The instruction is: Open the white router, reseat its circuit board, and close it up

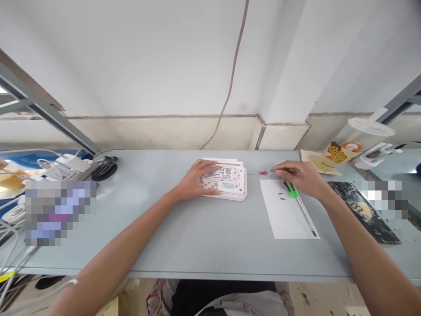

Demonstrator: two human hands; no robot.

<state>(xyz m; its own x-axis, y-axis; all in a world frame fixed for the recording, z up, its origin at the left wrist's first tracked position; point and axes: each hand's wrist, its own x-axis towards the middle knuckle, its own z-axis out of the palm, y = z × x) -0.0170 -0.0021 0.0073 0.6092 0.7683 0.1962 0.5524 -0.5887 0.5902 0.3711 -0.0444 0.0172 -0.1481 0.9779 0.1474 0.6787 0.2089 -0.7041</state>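
Observation:
A white router [226,185] lies on the grey table with its labelled, vented underside up. My left hand [199,180] grips it from the left, thumb on the near part and fingers over the far part. My right hand [297,175] pinches the handle end of a slim screwdriver with a red collar [262,173]. Its thin shaft points left and its tip is at the router's right edge; I cannot tell whether they touch. Below that hand, a screwdriver with a green and black handle [292,191] lies on white paper [279,219], beside two small dark screws [281,196].
On the right stand a plastic drink cup [345,147] on a brown napkin and a dark patterned phone-like slab [365,213]. Chargers and white cables [70,166] crowd the left end, near a black object [105,167]. A cable [235,66] hangs down the wall.

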